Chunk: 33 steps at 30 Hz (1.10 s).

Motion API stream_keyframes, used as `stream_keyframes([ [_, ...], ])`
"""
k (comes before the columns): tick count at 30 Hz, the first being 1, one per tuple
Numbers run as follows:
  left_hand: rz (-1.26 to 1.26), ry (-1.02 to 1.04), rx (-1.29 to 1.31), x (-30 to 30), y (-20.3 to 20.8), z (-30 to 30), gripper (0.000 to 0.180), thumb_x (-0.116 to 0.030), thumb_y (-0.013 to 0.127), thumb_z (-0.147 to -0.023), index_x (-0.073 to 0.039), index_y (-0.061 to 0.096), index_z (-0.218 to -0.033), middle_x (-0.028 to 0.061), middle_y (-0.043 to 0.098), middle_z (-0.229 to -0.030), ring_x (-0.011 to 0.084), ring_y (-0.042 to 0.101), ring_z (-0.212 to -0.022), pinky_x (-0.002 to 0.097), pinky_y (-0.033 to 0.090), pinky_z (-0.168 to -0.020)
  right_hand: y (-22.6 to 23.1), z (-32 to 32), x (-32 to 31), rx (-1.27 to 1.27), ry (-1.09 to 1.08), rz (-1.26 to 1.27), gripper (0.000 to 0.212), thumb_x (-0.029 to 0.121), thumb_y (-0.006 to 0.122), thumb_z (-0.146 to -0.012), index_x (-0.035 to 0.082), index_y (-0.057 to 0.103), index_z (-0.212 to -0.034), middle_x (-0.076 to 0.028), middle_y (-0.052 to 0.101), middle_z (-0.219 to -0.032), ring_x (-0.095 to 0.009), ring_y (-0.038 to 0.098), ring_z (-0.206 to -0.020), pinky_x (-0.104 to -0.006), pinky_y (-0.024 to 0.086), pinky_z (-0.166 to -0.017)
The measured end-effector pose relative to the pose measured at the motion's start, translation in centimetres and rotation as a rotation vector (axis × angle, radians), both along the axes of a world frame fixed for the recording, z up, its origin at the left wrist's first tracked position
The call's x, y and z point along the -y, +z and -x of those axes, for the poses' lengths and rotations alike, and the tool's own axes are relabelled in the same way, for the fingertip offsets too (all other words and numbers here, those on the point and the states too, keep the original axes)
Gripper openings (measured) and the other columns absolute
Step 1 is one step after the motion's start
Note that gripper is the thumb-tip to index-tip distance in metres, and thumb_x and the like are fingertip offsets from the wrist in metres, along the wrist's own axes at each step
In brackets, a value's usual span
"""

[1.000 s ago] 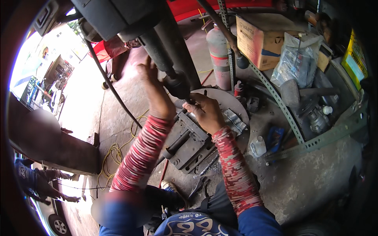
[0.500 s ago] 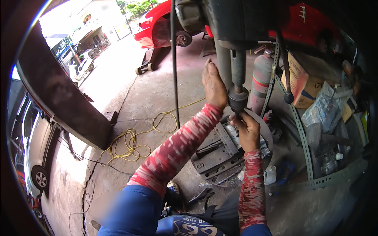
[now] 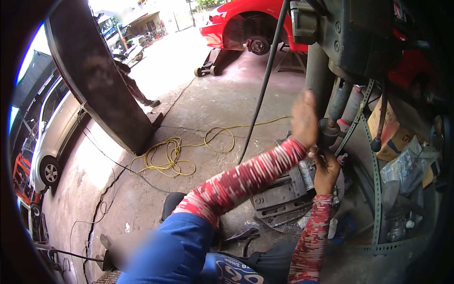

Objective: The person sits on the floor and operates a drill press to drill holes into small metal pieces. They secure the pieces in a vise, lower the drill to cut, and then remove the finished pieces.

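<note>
A drill press (image 3: 362, 42) stands in front of me at the right, its spindle and dark chuck (image 3: 328, 132) hanging down. My left hand (image 3: 305, 118) is beside the chuck, fingers stretched upward and slightly blurred. Just under the chuck, my right hand (image 3: 326, 170) has its thumb and fingers pinched together; what is between them is hidden. Below lies a metal machine vise (image 3: 279, 196) with a screw and slotted base, on the round drill press table, partly covered by my arms.
A thick dark pillar (image 3: 97, 80) rises at the left, with a person's leg (image 3: 139, 92) behind it. A yellow cord (image 3: 163, 158) lies coiled on the concrete. Beyond are a red car (image 3: 246, 19) and a silver car (image 3: 54, 137). Right: a perforated metal frame (image 3: 377, 203) and a cardboard box (image 3: 392, 128).
My view has swung left, so the drill press and hands sit farther right. A person's leg now shows behind the pillar. Both hands stay around the chuck.
</note>
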<state>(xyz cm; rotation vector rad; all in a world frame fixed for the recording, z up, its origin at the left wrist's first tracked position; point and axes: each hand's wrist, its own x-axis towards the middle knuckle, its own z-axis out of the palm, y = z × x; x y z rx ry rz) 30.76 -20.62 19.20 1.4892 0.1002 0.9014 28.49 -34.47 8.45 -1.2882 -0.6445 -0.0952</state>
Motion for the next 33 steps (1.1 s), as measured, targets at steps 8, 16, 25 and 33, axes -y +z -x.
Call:
stream_keyframes([
  [8, -0.33, 0.314, -0.194, -0.7, -0.6, -0.3, 0.066, -0.048, 0.022, -0.108, 0.004, 0.048, -0.138, 0.0271, 0.051, -0.139, 0.0445, 0.045, -0.131, 0.0471, 0.034, -0.111, 0.2, 0.0, -0.5, -0.03, -0.047, 0.012, 0.017, 0.01, 0.072, -0.093, -0.003, 0.069, -0.103, -0.001, 0.069, -0.094, -0.008, 0.061, -0.087, -0.0255, 0.048, -0.082],
  [16, -0.261, 0.126, -0.087, -0.3, 0.5, -0.1, 0.065, -0.047, 0.022, -0.108, 0.003, 0.042, -0.145, 0.0266, 0.049, -0.143, 0.0412, 0.041, -0.136, 0.0462, 0.031, -0.114, 0.1, 0.0, -0.3, -0.022, -0.001, -0.042, 0.019, 0.007, 0.071, -0.092, -0.001, 0.068, -0.109, -0.002, 0.069, -0.097, -0.009, 0.061, -0.086, -0.0261, 0.049, -0.081],
  [25, -0.137, -0.09, 0.033, 0.1, -1.6, -1.5, 0.065, -0.047, 0.021, -0.109, 0.005, 0.049, -0.138, 0.0287, 0.052, -0.138, 0.0408, 0.046, -0.132, 0.0426, 0.034, -0.112, 0.2, 0.1, -0.3, -0.008, -0.04, -0.059, 0.017, -0.001, 0.066, -0.092, -0.003, 0.067, -0.109, -0.004, 0.07, -0.101, -0.01, 0.064, -0.091, -0.0259, 0.049, -0.086],
  [33, 0.31, -0.212, -0.112, 1.6, -0.4, 0.8, 0.071, -0.051, 0.022, -0.109, 0.008, 0.042, -0.143, 0.0222, 0.05, -0.144, 0.0334, 0.043, -0.139, 0.0411, 0.029, -0.117, 0.7, 0.3, -0.4, -0.007, -0.048, -0.051, 0.02, 0.003, 0.069, -0.091, -0.003, 0.067, -0.11, -0.003, 0.069, -0.101, -0.01, 0.062, -0.092, -0.0276, 0.05, -0.085],
])
